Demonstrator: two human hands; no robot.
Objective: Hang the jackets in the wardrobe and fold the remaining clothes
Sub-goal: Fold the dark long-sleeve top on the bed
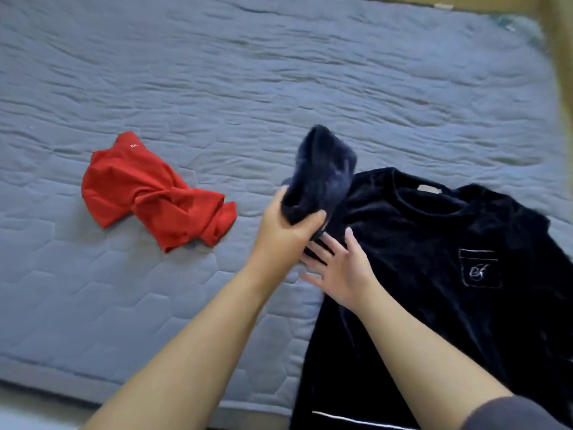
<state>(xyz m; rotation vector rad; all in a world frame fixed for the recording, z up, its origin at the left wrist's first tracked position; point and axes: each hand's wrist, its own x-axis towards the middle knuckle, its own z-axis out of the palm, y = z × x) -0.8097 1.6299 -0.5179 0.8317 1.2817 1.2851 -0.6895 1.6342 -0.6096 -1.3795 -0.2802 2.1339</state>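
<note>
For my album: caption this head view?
Left hand grips a sleeve of the dark top; right hand rests on it; red shirt crumpled nearby.

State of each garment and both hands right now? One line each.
dark top: laid flat, face up, not yet folded.
sleeve: lifted, held up off the rest of the dark top.
red shirt: crumpled, unfolded, lying apart from the dark top.
left hand: grips the sleeve.
right hand: fingers spread, flat on the dark top.
</note>
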